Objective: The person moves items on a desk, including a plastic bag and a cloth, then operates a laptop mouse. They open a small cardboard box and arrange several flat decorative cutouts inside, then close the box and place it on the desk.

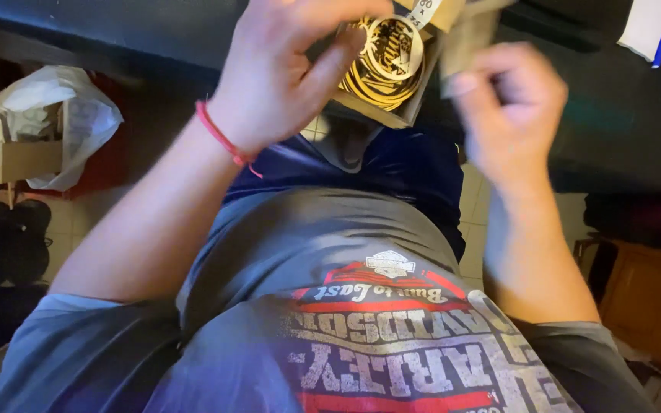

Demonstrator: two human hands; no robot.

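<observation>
Cardboard, brown and open at the top, forms the small box (392, 103) held up in front of the person's chest, just below a dark tabletop (613, 122). Inside it sits a stack of thin gold-coloured rings and discs (388, 65), the topmost one cut with an ornate design. The left hand (284, 69) is at the box's left side, a red cord bracelet (223, 139) round its wrist; its fingers curl over the box's edge and touch the gold stack, thumb lying across the front. The right hand (510, 107) is blurred, just beside the box on its right, and its grip looks pressed on a brown flap of card (464, 46), though the blur leaves that unsure. Below, a grey printed shirt (361, 321) fills the view. Off to the left, on the floor, a white plastic bag (55, 122) lies crumpled around a piece of cardboard.
</observation>
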